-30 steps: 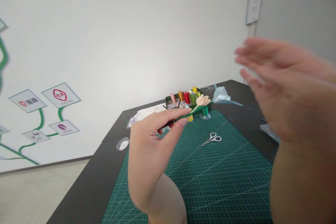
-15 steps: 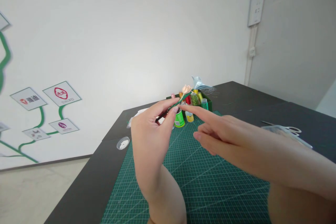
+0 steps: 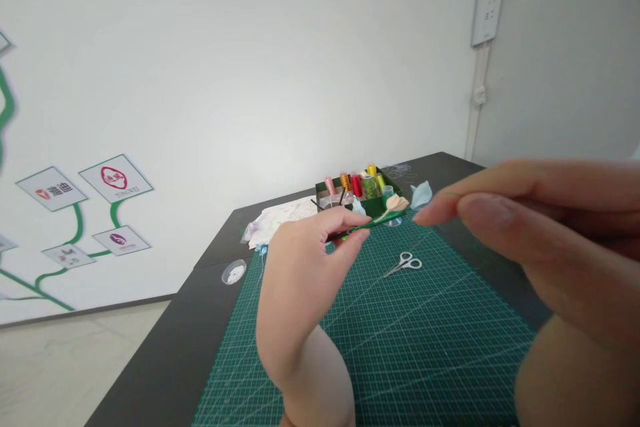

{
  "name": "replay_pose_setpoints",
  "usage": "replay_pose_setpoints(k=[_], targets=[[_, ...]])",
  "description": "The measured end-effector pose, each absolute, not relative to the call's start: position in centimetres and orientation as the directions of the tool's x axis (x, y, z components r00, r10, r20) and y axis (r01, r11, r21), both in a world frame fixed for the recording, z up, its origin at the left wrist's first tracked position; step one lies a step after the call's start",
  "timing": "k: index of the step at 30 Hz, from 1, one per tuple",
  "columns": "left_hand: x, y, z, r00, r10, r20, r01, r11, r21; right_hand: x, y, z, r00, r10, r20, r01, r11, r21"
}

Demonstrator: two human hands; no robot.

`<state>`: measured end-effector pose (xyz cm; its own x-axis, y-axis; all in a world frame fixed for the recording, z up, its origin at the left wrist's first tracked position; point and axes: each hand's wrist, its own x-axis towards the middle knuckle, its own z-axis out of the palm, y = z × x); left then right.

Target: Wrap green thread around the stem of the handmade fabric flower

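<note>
My left hand (image 3: 305,280) is closed, pinching the green stem of a small artificial flower (image 3: 396,204) with a peach-cream head and a green leaf. The flower points right, nearly level, above the cutting mat (image 3: 400,340). To the right, close to the camera, my right hand (image 3: 545,240) has its thumb and fingers drawn together. Its fingertips stop a little right of the flower head; anything between them is too fine to make out. Just beyond those fingertips shows a light blue leaf-shaped piece (image 3: 421,195). White-handled scissors (image 3: 407,263) lie on the mat below the flower.
A dark green box (image 3: 397,188) of coloured thread spools stands at the back. White crumpled paper (image 3: 285,217) lies left of it. A small clear dish (image 3: 234,272) with white pieces sits on the black table (image 3: 165,340). A white wall rises behind.
My right hand has moved right and nearer the camera, away from the stem. The flower has tipped lower and rightward. Scissors now show on the mat, and the light blue piece appears further right.
</note>
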<state>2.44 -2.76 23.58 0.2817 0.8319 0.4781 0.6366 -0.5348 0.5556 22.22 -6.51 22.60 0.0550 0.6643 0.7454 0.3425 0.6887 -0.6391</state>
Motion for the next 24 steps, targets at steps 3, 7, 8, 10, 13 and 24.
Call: replay_pose_setpoints(k=[3,7,8,10,13,24], targets=[[2.5,-3.4,23.5,0.345,0.819,0.459,0.643,-0.562,0.520,22.1,-5.8,22.5,0.157,0.605,0.781,0.296,0.725,-0.622],[2.3,-4.2,23.5,0.447,0.781,0.436,0.633,-0.620,0.463,22.1,-4.5,22.5,0.154,0.579,0.801,0.240,0.764,-0.599],[2.2,-4.4,23.4,0.471,0.762,0.444,0.626,-0.644,0.440,22.1,-4.2,22.6,0.148,0.589,0.794,0.230,0.760,-0.607],[2.0,-4.7,23.4,0.512,0.715,0.475,0.607,-0.693,0.389,22.1,-3.8,22.9,0.126,0.618,0.776,0.229,0.743,-0.628],[1.7,-5.0,23.4,0.552,0.641,0.533,0.566,-0.758,0.324,22.1,-3.1,23.2,0.092,0.665,0.741,0.215,0.714,-0.667],[1.3,-5.8,23.6,0.487,0.538,0.688,0.501,-0.817,0.285,22.7,1.9,21.4,-0.094,0.836,0.541,0.058,0.547,-0.835]])
